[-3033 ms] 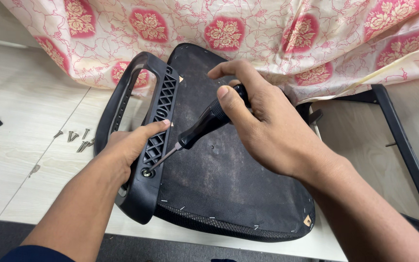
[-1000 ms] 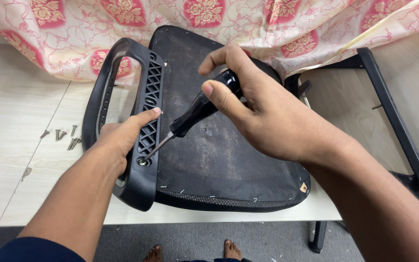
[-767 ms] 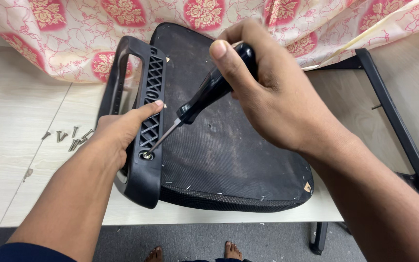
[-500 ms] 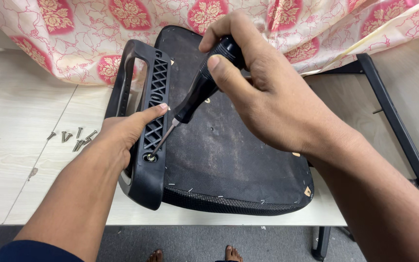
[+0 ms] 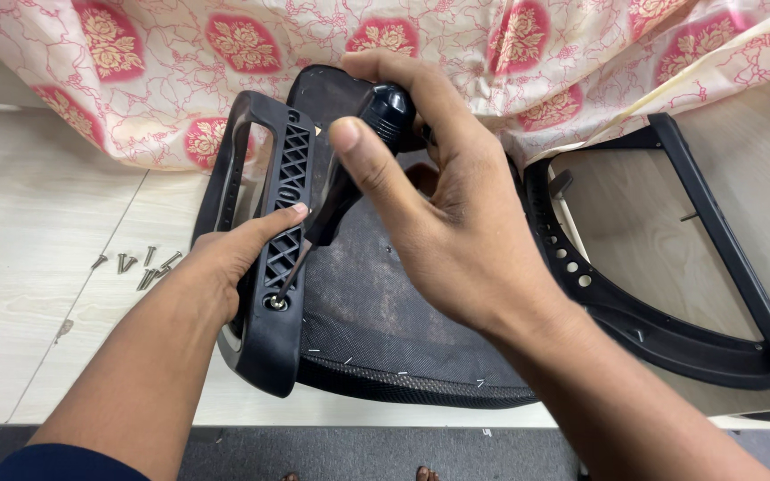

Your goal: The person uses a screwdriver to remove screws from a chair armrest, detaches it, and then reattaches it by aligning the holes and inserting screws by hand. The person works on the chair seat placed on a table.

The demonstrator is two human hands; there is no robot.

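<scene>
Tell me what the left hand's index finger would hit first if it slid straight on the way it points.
The left hand lies on the black armrest. Its index finger points right, at the screwdriver shaft, probably met first, though depth is hard to judge. Beyond is the seat underside.

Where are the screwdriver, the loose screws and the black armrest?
screwdriver [image 5: 385, 111], head view, on its black handle.
loose screws [image 5: 140, 267], head view, middle of the small pile.
black armrest [image 5: 265, 343], head view, its lower end.
</scene>
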